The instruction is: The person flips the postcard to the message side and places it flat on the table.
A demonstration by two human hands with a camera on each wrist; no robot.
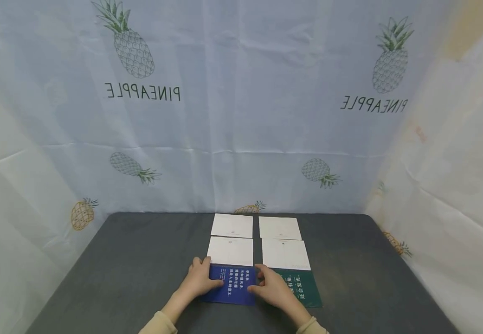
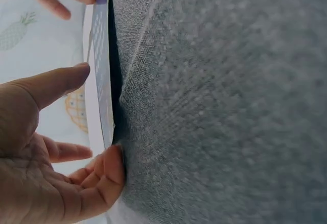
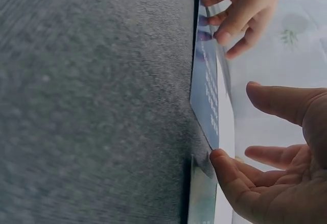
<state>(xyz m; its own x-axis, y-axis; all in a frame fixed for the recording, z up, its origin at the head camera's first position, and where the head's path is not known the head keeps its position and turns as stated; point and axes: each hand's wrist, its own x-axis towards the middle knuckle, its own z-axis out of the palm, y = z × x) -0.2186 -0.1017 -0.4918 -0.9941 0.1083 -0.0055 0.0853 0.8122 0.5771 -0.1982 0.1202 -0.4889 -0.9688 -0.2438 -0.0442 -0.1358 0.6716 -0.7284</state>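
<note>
A blue card [image 1: 235, 296] with white lettering lies on the dark grey table, low in the middle of the head view. My left hand [image 1: 197, 278] is at its left side, fingertips touching the edge and thumb held over the card. At the right edge my right hand [image 1: 272, 285] touches the card with its fingertips, its thumb [image 3: 271, 99] raised off the surface in the right wrist view. Partly hidden behind that hand lies a dark green card [image 1: 311, 294] with pale lettering.
Beyond the blue card lie a white card [image 1: 230, 250] and a farther white card [image 1: 232, 226]. Another white card [image 1: 285, 255] adjoins the green one, with a fourth-corner white card [image 1: 280, 228] behind it. A pineapple-print curtain [image 1: 241, 116] encloses the table's back and sides.
</note>
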